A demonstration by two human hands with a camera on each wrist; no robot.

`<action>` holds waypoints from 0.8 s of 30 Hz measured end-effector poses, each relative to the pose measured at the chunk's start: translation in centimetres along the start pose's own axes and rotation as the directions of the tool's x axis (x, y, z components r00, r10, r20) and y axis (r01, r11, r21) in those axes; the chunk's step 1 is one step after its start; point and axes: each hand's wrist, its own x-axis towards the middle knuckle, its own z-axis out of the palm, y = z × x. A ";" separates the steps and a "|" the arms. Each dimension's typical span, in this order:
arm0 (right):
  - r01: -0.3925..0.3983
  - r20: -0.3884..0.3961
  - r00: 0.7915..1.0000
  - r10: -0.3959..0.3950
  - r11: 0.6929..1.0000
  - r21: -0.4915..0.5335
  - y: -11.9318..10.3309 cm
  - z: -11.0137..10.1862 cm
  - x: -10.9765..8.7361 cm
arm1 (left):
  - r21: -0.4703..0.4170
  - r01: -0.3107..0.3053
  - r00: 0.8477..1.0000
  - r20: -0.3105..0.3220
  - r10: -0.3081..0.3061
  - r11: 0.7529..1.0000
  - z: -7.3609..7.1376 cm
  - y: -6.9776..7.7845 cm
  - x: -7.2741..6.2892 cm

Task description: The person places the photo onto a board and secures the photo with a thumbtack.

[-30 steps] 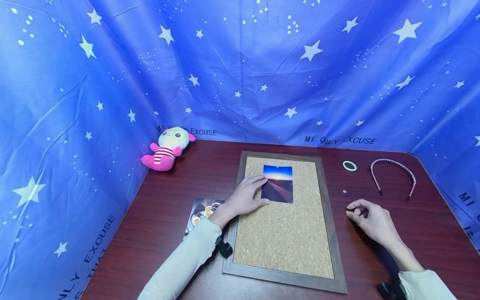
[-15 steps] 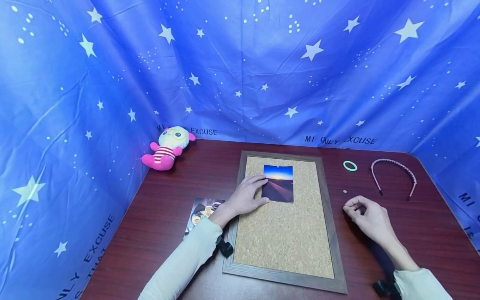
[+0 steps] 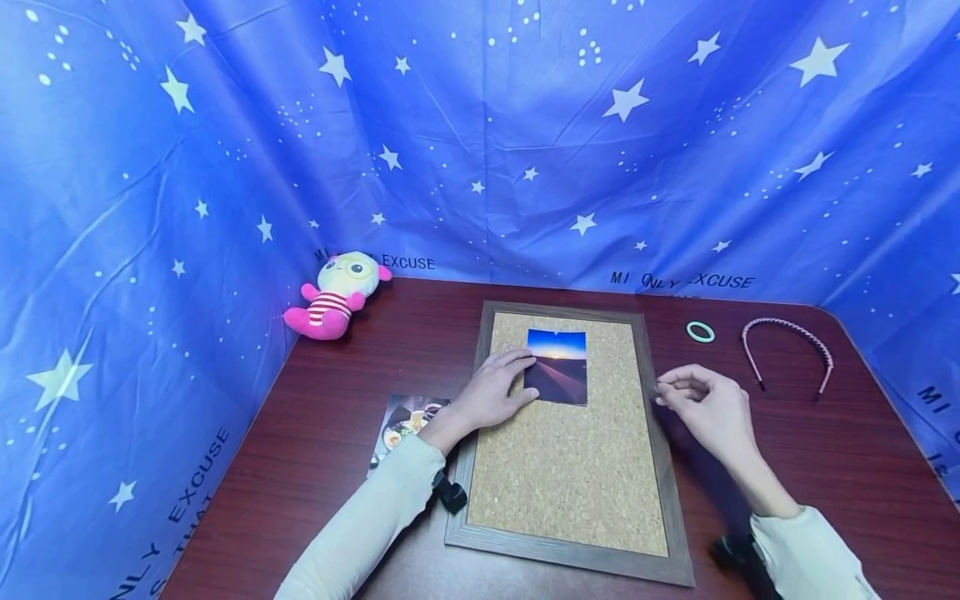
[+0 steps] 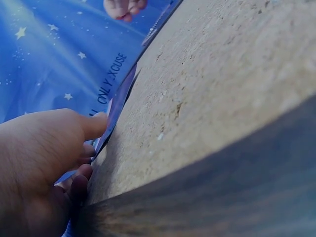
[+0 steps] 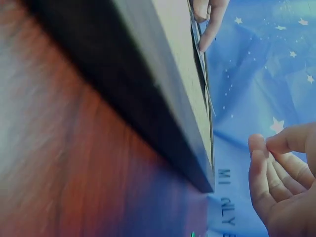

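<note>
Head view: left hand, fingers extended, apparently steadies sunset photo on framed corkboard; right hand has fingertips together, grip contents indeterminable.

On my remote feeds I count two bare hands: one left hand, one right hand. I count two printed photos: one landscape photo, one food photo. Quantity one each: framed corkboard, plush toy, mint-green ring, headband, wood-grain tabletop. I also log two black wrist cameras and two pale sleeves.
</note>
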 end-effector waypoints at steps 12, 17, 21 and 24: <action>0.039 0.057 0.997 -0.043 0.997 0.062 -1.0 3.1 1.9 | 0.010 -0.013 1.000 -0.003 0.013 1.000 0.0 0.1 0.3; 0.021 0.082 0.996 -0.024 0.999 0.035 -1.3 4.4 3.0 | 0.013 -0.010 1.000 -0.005 0.010 1.000 -0.1 0.1 0.3; -0.007 0.087 0.996 0.006 1.000 0.003 -1.8 5.3 4.0 | 0.014 -0.005 1.000 -0.001 0.005 1.000 -0.1 0.2 0.2; -0.010 0.090 0.996 0.007 0.999 0.033 -2.2 6.1 4.9 | 0.018 -0.004 1.000 0.000 0.004 1.000 -0.2 0.3 0.2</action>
